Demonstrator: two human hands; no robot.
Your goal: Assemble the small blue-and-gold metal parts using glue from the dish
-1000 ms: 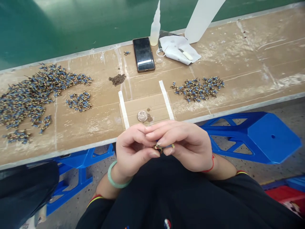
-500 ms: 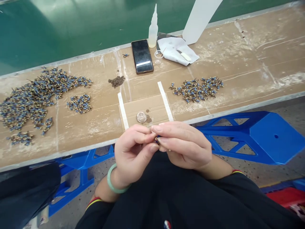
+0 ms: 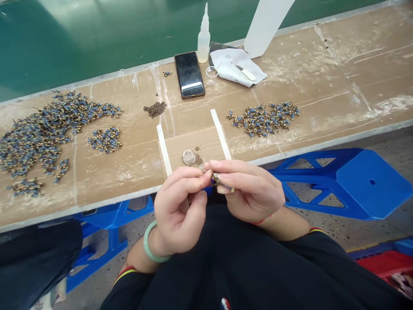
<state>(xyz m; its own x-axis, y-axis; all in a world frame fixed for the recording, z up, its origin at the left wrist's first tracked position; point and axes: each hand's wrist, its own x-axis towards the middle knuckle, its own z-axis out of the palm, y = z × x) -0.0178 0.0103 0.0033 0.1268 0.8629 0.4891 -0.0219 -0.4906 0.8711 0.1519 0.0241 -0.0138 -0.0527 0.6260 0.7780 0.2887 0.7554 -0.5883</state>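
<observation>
My right hand (image 3: 254, 189) pinches a small blue-and-gold figure-like piece (image 3: 215, 180) between thumb and fingers, in front of the table's near edge. My left hand (image 3: 180, 211), with a pale green bangle on the wrist, is closed, its fingertips meeting the right hand's at the piece. Whether it grips the piece or some other tiny part is hidden by the fingers. Just beyond the hands, a small round dish (image 3: 188, 157) sits on a taped cardboard sheet (image 3: 180, 140), beside a brown smear.
Similar pieces form a large heap (image 3: 41, 133) and a smaller pile (image 3: 105, 140) on the left, and another pile (image 3: 266, 119) on the right. Behind are brown discs (image 3: 155, 109), a phone (image 3: 189, 75), a nozzle bottle (image 3: 203, 43) and a white-handled blade (image 3: 247, 72). Blue stools (image 3: 371, 183) stand below.
My left thumb has drawn back slightly from the fingertips. My right hand has turned a little, so more of the blue-and-gold piece shows. The view has shifted slightly.
</observation>
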